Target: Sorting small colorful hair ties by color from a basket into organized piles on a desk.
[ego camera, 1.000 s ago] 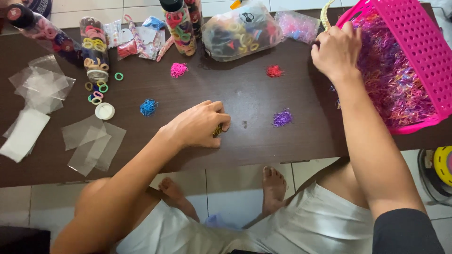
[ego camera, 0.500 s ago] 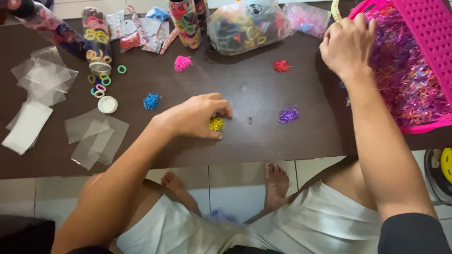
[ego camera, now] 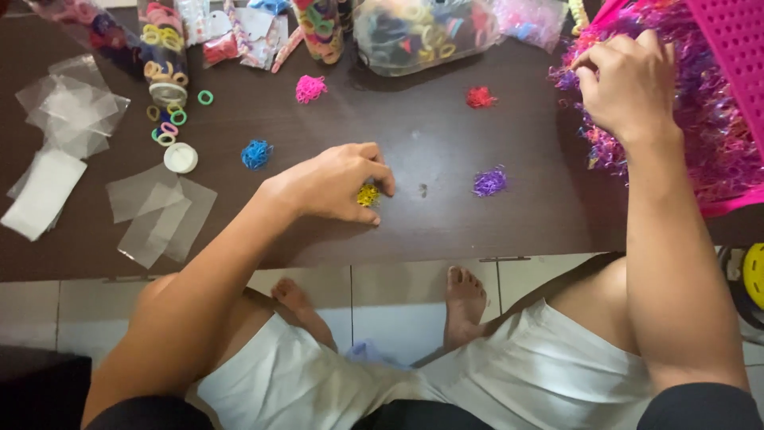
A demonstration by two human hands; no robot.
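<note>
Dark brown tabletop (ego camera: pixel 446 231), carrying, largest first:
- Pink perforated basket (ego camera: pixel 736 48), far right corner, heaped with tangled pink and purple bands; right hand (ego camera: pixel 629 80) at its near rim, fingers pinched shut in the tangle.
- Clear bag of mixed hair ties (ego camera: pixel 422 32), far edge.
- Clear plastic sheets (ego camera: pixel 159 211), left end.
- Yellow band cluster (ego camera: pixel 368 194), near the front edge at the middle, under the left hand (ego camera: pixel 334 183), fingers curled, tips touching it.
- Purple band cluster (ego camera: pixel 489 182), just right of it.
</note>
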